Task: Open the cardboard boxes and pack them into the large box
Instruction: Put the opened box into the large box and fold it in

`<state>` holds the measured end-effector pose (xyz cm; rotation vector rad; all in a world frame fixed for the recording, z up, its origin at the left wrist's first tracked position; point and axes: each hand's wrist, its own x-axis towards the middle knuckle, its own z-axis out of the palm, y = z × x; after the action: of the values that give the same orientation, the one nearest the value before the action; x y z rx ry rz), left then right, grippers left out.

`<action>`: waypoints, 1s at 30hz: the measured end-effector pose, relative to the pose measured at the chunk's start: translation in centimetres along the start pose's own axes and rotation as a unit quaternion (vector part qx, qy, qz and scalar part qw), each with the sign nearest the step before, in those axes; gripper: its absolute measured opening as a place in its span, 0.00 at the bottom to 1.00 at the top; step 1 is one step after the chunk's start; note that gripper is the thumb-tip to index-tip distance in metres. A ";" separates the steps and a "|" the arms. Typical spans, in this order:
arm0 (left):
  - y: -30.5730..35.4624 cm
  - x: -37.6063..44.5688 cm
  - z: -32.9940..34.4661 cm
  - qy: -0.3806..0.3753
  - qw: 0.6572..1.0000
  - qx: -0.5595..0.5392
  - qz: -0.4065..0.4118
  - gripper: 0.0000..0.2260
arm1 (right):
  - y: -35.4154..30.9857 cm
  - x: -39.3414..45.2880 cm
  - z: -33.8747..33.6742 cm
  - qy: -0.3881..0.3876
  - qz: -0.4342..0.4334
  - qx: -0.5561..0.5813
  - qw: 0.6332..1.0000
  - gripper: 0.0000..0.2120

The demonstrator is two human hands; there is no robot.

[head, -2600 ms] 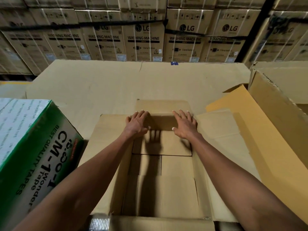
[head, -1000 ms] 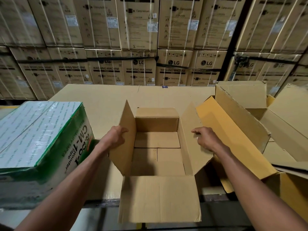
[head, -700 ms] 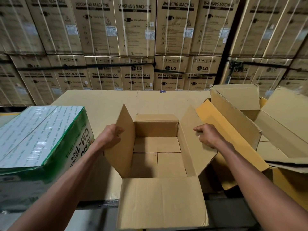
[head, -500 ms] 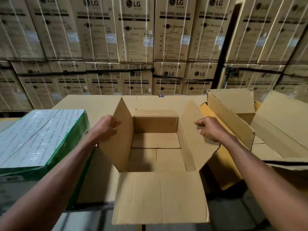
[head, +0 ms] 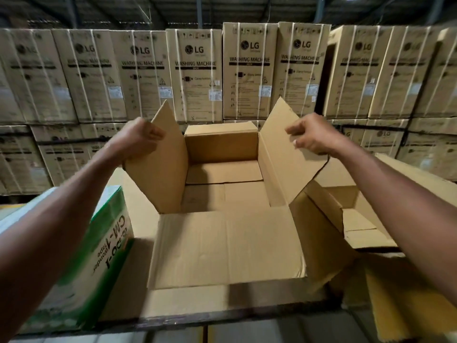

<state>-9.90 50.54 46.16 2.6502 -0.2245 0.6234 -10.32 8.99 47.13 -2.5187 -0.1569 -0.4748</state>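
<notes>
Open brown cardboard box (head: 222,184), frame centre | left hand (head: 138,142) and right hand (head: 311,137) each pinch an upright side flap | advice: lift evenly, carry level toward large tan box (head: 395,184), right

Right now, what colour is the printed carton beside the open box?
Green and white carton, seen in the head view.

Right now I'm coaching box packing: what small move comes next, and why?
Probably swing it right toward the large box: the left hand and right hand grip the side flaps of the opened box, which looks empty.
</notes>
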 end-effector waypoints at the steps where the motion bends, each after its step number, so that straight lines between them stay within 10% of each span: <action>1: 1.2 0.2 -0.5 0.009 1.000 0.003 -0.001 0.23 | 0.1 -0.1 -1.4 0.007 -0.005 0.006 1.000 0.26; 18: 23.9 -2.7 -5.2 0.085 0.996 -0.028 -0.021 0.18 | 9.1 -3.2 -21.4 0.057 -0.043 0.051 0.996 0.23; 30: 37.8 7.8 4.1 0.091 0.990 -0.088 0.056 0.15 | 22.2 -0.2 -30.0 0.119 0.015 -0.004 0.993 0.23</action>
<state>-10.61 14.14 59.66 2.4085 -0.3593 0.8365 -14.88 -26.06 59.03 -2.4453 -0.0252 -0.7582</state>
